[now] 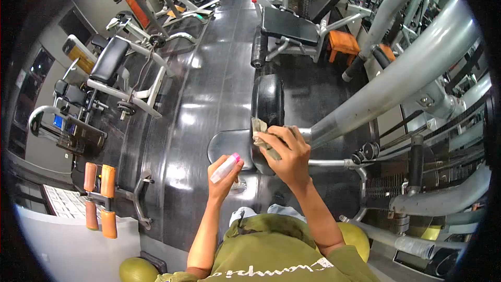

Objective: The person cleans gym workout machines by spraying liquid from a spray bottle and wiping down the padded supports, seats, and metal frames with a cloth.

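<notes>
My left hand point(220, 184) is closed around a small clear bottle point(224, 170) with a pink top, which is tilted up and to the right. In my right hand point(292, 159) a crumpled greyish-green cloth point(259, 126) is gripped between fingers and thumb. Just beyond and below both hands is a gym machine with an upright black pad point(267, 96) and a wider black seat pad point(225, 143). The cloth overlaps the upright pad in view; whether it touches the pad I cannot tell.
A thick grey machine tube point(386, 83) slants up at the right. Farther ahead stand a black bench point(289, 25) and an orange stool point(343, 44). Another bench point(111, 60) is on the left, with orange foam rollers point(108, 181) nearer me. Yellow-green balls point(138, 270) lie close to my body.
</notes>
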{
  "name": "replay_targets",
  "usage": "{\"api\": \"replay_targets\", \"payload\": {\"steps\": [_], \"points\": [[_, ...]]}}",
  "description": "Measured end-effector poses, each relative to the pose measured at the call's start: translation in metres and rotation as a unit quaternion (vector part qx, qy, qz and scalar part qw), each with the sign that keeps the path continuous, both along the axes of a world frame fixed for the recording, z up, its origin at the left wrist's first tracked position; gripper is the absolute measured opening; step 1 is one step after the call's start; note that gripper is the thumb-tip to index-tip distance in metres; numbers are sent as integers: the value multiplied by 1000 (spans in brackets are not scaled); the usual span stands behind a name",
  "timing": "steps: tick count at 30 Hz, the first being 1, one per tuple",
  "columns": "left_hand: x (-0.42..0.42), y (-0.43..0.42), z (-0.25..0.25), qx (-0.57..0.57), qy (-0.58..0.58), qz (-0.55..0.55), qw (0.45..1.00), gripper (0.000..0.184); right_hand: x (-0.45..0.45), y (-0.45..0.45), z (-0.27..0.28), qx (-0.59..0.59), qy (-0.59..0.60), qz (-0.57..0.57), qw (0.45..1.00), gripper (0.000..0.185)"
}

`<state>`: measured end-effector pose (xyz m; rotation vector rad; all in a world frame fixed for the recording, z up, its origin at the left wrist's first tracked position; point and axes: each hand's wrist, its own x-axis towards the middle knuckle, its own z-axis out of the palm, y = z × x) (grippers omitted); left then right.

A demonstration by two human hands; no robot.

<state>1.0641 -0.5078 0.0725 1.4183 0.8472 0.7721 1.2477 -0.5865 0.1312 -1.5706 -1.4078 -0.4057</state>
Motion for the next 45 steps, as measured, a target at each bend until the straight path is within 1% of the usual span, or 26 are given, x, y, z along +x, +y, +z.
{"api": "replay_targets", "payload": {"steps": [3, 4, 5, 8, 11, 13, 14, 15, 16, 17, 19, 23, 25, 27, 29, 31, 32, 33, 35, 36, 37, 39, 40, 41, 43, 45], "points": [[-14, 2, 1, -15, 14, -17, 1000, 17, -16, -11, -20, 27, 18, -45, 998, 35], [-18, 2, 0, -26, 21, -22, 999, 18, -20, -16, -34, 34, 3, -44, 998, 30], [-22, 2, 0, -28, 23, -25, 999, 18, -25, -23, -50, 31, 5, -48, 998, 30], [-34, -1, 2, -13, 40, -16, 999, 20, -40, -42, -112, -4, -25, -73, 997, 27], [-49, -6, 5, -12, 67, -28, 997, 21, -44, -47, -145, 6, -17, -68, 998, 23], [-59, -9, 6, -30, 83, -34, 995, 22, -51, -52, -162, -17, -19, -76, 997, 24], [-65, -10, 3, -30, 84, -34, 995, 22, -54, -55, -169, -46, 15, -72, 996, 27], [-70, -11, 0, -29, 82, -40, 995, 20, -57, -54, -166, -74, 50, -67, 994, 29], [-73, -12, -3, -28, 80, -46, 995, 19, -58, -52, -163, -68, 49, -80, 993, 34], [-76, -12, -5, -30, 80, -45, 995, 19, -57, -51, -161, -70, 49, -79, 993, 34], [-84, -18, -5, -45, 97, -51, 993, 20, -59, -45, -114, 11, 22, -94, 995, 37], [-89, -22, -9, -58, 121, -56, 989, 20, -50, -28, -78, 85, 24, -130, 988, 38], [-91, -23, -12, -55, 113, -71, 989, 20, -53, -29, -93, 77, 28, -138, 987, 34], [-90, -23, -11, -59, 117, -74, 989, 21, -58, -32, -126, 64, 16, -168, 984, 31], [-88, -23, -12, -63, 121, -74, 988, 21, -63, -33, -167, 81, 36, -147, 985, 28], [-88, -23, -14, -67, 119, -74, 988, 21, -76, -36, -194, 68, 119, -144, 980, 27], [-89, -22, -15, -63, 113, -76, 989, 23, -82, -36, -207, 56, 173, -135, 974, 17], [-89, -21, -17, -62, 114, -78, 988, 23, -89, -36, -220, 57, 174, -138, 973, 17], [-88, -20, -20, -75, 117, -66, 988, 24, -98, -39, -239, -10, 297, -138, 945, 13], [-86, -19, -18, -73, 118, -68, 988, 24, -98, -42, -238, -12, 275, -123, 954, 22], [-86, -19, -15, -50, 121, -69, 989, 24, -100, -43, -223, -11, 277, -126, 952, 22], [-84, -16, -14, -24, 125, -72, 989, 24, -105, -43, -189, 23, 292, -152, 944, 47], [-83, -15, -15, -23, 123, -70, 990, 23, -104, -40, -178, 50, 293, -155, 942, 55], [-82, -15, -17, -22, 121, -67, 990, 22, -103, -37, -172, 49, 295, -158, 941, 55], [-82, -14, -22, -38, 122, -65, 990, 22, -102, -33, -167, 95, 335, -159, 924, 51], [-80, -14, -27, -53, 123, -62, 989, 22, -107, -26, -202, 85, 334, -152, 926, 53]]}}
